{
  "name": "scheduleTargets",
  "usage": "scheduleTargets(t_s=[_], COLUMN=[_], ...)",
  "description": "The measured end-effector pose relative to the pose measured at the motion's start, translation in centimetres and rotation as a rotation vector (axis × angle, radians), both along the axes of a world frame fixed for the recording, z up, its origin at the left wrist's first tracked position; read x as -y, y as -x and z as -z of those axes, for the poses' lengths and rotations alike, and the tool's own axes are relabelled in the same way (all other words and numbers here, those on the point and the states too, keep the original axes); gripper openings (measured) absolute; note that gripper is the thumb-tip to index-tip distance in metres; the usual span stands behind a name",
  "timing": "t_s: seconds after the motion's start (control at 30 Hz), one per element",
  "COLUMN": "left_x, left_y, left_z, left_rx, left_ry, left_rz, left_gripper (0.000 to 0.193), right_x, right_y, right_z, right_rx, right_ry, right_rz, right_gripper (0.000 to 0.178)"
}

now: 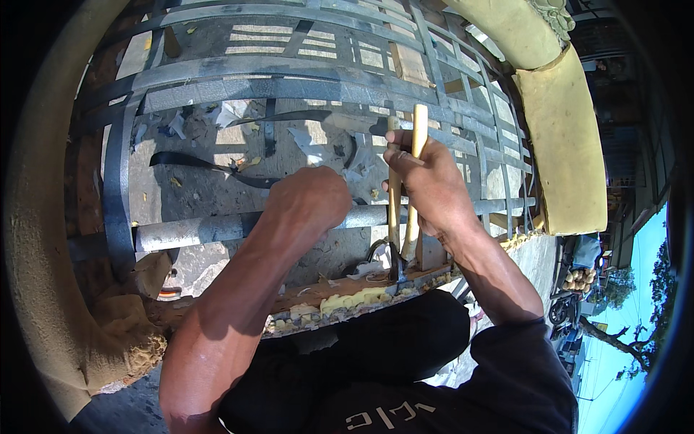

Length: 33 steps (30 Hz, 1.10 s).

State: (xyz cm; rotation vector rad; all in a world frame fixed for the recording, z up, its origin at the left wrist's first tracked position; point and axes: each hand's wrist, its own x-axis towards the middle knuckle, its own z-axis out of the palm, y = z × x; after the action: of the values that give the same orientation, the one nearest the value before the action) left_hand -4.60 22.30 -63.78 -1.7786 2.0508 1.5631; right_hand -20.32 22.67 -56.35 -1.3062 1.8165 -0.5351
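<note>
My right hand (pixel 434 181) is wrapped round the two long pale-yellow handles of a pair of pincers (pixel 418 134). The handles stand nearly upright, and the dark metal jaws are down at the wooden rail (pixel 311 293) of a seat frame. Closed in a fist, my left hand (pixel 309 199) is over the front webbing strap (pixel 191 233), left of the pincers. Its fingers curl out of sight beneath, so what it holds, if anything, is hidden. Torn yellow foam (pixel 354 300) clings along the rail's near edge.
Dark woven webbing (pixel 231 90) crosses the frame. Foam-padded arms stand at the left (pixel 43 239) and right (pixel 564 145). Through the gaps, loose black strips (pixel 191 160) and scraps show on the concrete floor (pixel 210 188). My dark-clothed knee (pixel 426 333) is close behind the rail.
</note>
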Motion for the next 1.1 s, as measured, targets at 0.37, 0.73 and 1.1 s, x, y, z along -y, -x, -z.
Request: scheduleTargets(t_s=[0.37, 0.73, 1.1], left_x=[-0.3, -0.5, 0.5], left_y=[0.0, -0.9, -1.4], left_z=[0.5, 0.4, -2.0], left_rx=[-0.035, -0.107, 0.050], left_ry=[0.129, 0.196, 0.666], left_rz=[-0.044, -0.002, -0.272], left_gripper=[0.026, 0.020, 0.024], right_x=[-0.9, -1.0, 0.1], right_y=[-1.4, -1.4, -0.9], right_z=[-1.6, 0.7, 2.9], right_rx=[-0.255, -0.138, -0.290], right_ry=[0.053, 0.059, 0.073], right_rz=[0.001, -0.021, -0.044], right_gripper=[0.043, 0.042, 0.039])
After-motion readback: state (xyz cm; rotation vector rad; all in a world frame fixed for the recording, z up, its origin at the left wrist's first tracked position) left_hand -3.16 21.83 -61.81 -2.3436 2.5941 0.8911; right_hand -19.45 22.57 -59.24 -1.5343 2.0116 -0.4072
